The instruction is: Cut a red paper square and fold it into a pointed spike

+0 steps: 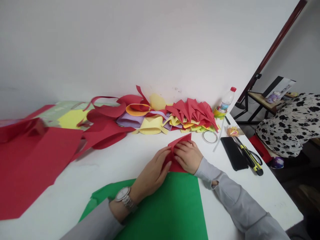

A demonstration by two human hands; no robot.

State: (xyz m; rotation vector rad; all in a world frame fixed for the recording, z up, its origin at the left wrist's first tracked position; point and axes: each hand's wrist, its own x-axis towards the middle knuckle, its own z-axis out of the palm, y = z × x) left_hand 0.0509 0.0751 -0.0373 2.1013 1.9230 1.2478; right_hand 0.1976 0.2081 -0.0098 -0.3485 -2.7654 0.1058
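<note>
Right on the counter [270, 190], some red paper [184, 137] is getting held, left hand [152, 170] and right hand [188, 156] both in grip.

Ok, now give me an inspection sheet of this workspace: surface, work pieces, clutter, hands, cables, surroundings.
Surface: white table, partly covered by paper.
Work pieces: red paper, partly hidden by the hands, near edge at the green paper; folded red pieces piled near the wall.
Clutter: bottle, tape roll, wrapped snack, black phone, yellow-and-black cutter, all toward the right.
Hands: left hand and right hand both touch the red paper.
Cables: nothing seen.
Surroundings: wall behind; person in patterned clothing at right.
</note>
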